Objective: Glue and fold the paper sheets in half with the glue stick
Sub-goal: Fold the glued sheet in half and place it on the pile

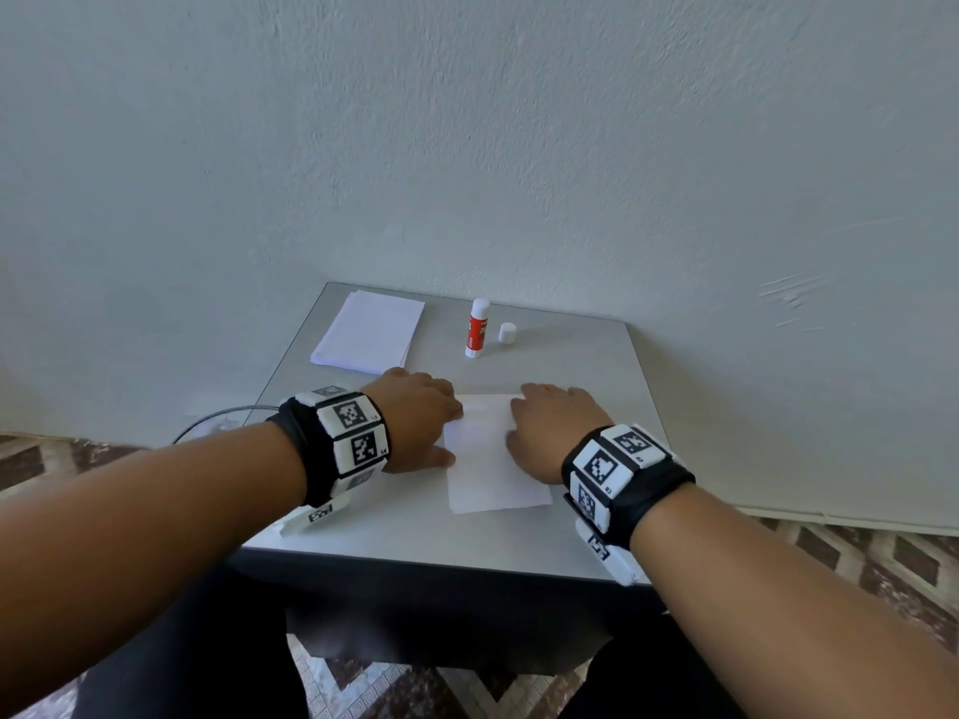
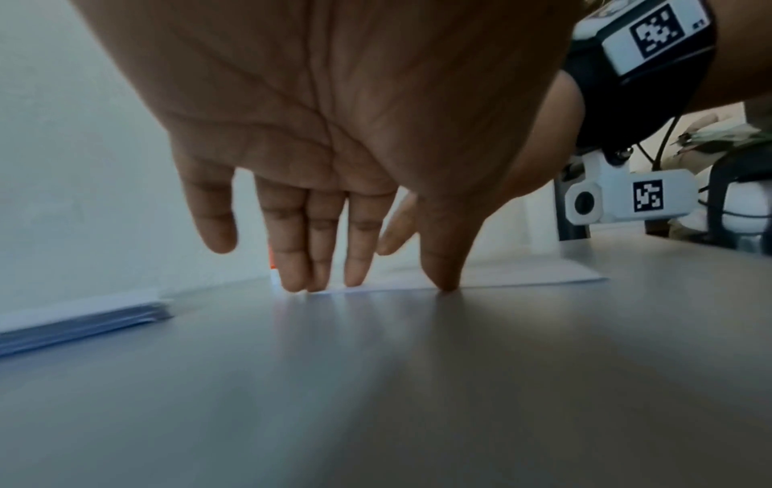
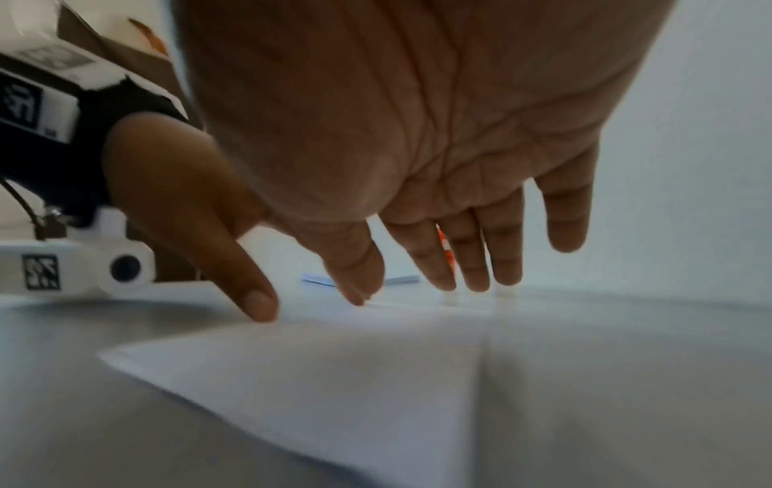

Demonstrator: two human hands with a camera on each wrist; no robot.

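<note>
A white paper sheet (image 1: pixel 488 459) lies flat in the middle of the grey table (image 1: pixel 571 365). My left hand (image 1: pixel 415 425) rests at the sheet's left edge, fingers straight, tips touching the paper edge (image 2: pixel 376 287). My right hand (image 1: pixel 555 433) lies flat over the sheet's right part, fingers straight above the sheet (image 3: pixel 334 379). The red and white glue stick (image 1: pixel 476 328) stands upright and uncapped behind the sheet, its white cap (image 1: pixel 507 333) beside it on the right. Neither hand holds anything.
A stack of white sheets (image 1: pixel 371 329) lies at the table's back left corner, also seen as the stack (image 2: pixel 79 317) in the left wrist view. A wall rises right behind the table. A cable (image 1: pixel 218 420) hangs off the left edge. Patterned floor surrounds the table.
</note>
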